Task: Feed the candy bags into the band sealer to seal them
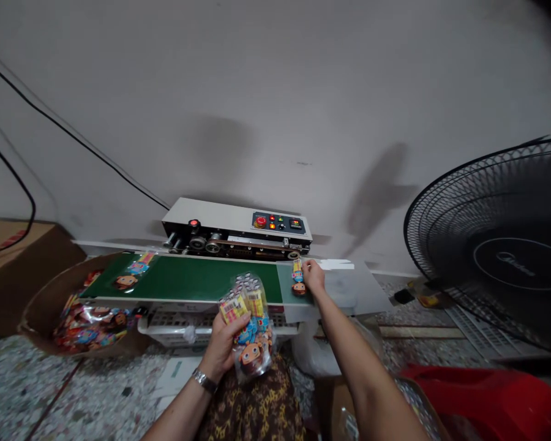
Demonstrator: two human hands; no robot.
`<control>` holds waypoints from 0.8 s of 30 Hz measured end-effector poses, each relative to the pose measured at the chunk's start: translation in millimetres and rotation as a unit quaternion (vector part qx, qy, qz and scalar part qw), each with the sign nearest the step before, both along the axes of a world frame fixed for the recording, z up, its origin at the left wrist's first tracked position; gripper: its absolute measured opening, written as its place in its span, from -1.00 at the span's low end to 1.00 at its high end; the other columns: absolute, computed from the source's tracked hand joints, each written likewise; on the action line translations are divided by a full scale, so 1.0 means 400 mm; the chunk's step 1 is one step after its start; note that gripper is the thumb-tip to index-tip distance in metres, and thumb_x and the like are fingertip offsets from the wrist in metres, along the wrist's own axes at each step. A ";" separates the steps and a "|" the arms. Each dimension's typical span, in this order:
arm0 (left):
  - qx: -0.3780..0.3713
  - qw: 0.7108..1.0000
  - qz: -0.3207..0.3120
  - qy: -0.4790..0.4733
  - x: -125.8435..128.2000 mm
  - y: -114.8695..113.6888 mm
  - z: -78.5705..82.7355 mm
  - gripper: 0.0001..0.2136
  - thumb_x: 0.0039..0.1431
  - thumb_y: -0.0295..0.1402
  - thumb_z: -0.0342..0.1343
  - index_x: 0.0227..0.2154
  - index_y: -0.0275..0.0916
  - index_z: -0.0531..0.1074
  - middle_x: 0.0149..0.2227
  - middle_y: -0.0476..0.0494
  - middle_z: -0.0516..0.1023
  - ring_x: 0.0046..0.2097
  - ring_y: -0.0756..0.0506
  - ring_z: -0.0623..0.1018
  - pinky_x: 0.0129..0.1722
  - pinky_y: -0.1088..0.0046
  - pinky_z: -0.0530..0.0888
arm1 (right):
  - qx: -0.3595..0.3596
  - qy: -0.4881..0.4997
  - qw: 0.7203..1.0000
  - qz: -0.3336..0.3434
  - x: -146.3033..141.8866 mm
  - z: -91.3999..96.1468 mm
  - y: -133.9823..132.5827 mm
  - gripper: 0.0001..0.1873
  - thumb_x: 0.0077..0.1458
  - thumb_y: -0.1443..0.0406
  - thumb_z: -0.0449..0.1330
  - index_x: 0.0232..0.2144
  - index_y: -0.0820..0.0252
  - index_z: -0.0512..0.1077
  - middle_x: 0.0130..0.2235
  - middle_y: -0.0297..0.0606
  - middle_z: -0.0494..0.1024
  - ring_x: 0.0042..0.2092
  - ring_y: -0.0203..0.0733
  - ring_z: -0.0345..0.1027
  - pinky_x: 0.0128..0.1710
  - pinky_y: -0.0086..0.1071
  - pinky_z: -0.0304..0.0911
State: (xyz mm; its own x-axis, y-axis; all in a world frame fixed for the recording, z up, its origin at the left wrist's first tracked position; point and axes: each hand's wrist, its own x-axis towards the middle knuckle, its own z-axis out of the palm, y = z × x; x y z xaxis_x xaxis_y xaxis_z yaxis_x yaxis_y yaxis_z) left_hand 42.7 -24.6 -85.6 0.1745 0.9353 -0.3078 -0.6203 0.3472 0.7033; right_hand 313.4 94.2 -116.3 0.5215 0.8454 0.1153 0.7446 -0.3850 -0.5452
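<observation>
My left hand (pixel 224 340) is closed around a small stack of clear packets (pixel 252 334) with cartoon-figure prints and yellow labels, held in front of the belt. Over at the machine's right end, my right hand (pixel 314 275) grips one similar packet (pixel 298 278) by its edge, its top close to the sealing slot. The band sealer (pixel 239 226) has a white housing, rollers and a panel with a red knob and lit buttons. On its green conveyor belt (pixel 193 278), another packet (pixel 132 271) lies at the left end.
A cardboard box (pixel 41 327) holding several packets stands below the belt's left end. A white plastic basket (pixel 179 331) sits under the belt. To the right are a large black fan (pixel 487 245) and a red plastic object (pixel 487 398). A black cable (pixel 92 150) runs along the wall.
</observation>
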 end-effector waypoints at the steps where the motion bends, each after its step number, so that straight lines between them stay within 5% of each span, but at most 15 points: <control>1: 0.002 1.000 -0.001 -0.002 0.001 0.000 0.000 -0.67 -0.20 -0.48 0.29 -0.28 -0.30 0.41 -0.34 -0.15 0.58 -0.39 -0.10 0.56 -0.34 0.36 0.51 | -0.001 -0.004 1.000 0.006 -0.007 0.006 -0.002 -0.77 0.06 0.24 0.03 -0.28 0.17 0.43 -0.38 -0.22 0.49 -0.35 -0.21 0.33 -0.37 -0.45 0.08; 6: 0.013 1.000 0.004 -0.017 0.002 0.001 -0.002 -0.65 -0.19 -0.46 0.28 -0.25 -0.30 0.41 -0.28 -0.20 0.57 -0.37 -0.11 0.56 -0.31 0.33 0.50 | 0.093 0.052 0.986 0.129 -0.072 0.055 -0.077 -0.68 0.06 0.20 0.03 -0.17 0.21 0.38 -0.25 -0.17 0.47 -0.30 -0.21 0.32 -0.29 -0.40 0.18; 9: 0.021 0.999 0.017 -0.024 0.006 0.007 0.001 -0.65 -0.19 -0.46 0.28 -0.25 -0.29 0.41 -0.27 -0.17 0.57 -0.35 -0.10 0.56 -0.27 0.34 0.49 | 0.126 0.200 0.936 0.260 -0.158 0.097 -0.163 -0.66 0.09 0.12 0.00 -0.22 0.23 0.38 -0.35 -0.25 0.47 -0.38 -0.27 0.32 -0.37 -0.43 0.23; 12: 0.033 0.998 0.039 -0.028 0.012 0.011 0.005 -0.64 -0.20 -0.46 0.29 -0.25 -0.28 0.41 -0.27 -0.17 0.57 -0.34 -0.08 0.56 -0.25 0.36 0.47 | 0.110 0.230 0.909 0.331 -0.245 0.135 -0.236 -0.70 0.03 0.12 0.10 -0.27 0.20 0.39 -0.39 -0.31 0.46 -0.43 -0.31 0.29 -0.45 -0.49 0.20; 17: 0.046 0.997 0.055 -0.025 0.020 0.003 0.012 -0.60 -0.23 -0.46 0.31 -0.24 -0.31 0.38 -0.24 -0.22 0.56 -0.29 -0.13 0.56 -0.20 0.27 0.46 | 0.163 0.159 0.925 0.304 -0.304 0.161 -0.272 -0.73 0.10 0.17 0.03 -0.43 0.21 0.42 -0.43 -0.30 0.45 -0.40 -0.32 0.28 -0.43 -0.51 0.15; 24: 0.042 0.996 0.079 -0.020 0.022 0.005 0.002 -0.57 -0.24 -0.43 0.31 -0.21 -0.28 0.38 -0.20 -0.23 0.55 -0.20 -0.19 0.55 -0.13 0.21 0.44 | 0.195 0.197 0.938 0.208 -0.306 0.142 -0.272 -0.69 0.09 0.12 0.01 -0.36 0.23 0.42 -0.43 -0.30 0.47 -0.42 -0.31 0.27 -0.44 -0.50 0.15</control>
State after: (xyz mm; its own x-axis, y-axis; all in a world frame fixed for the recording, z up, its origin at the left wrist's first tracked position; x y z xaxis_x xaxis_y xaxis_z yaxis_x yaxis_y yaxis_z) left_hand 51.4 -22.7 -84.8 0.0342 0.9743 -0.2228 -0.6907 0.1841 0.6993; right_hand 191.1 -14.7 -59.3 0.2239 0.9184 0.3261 0.4968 0.1803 -0.8489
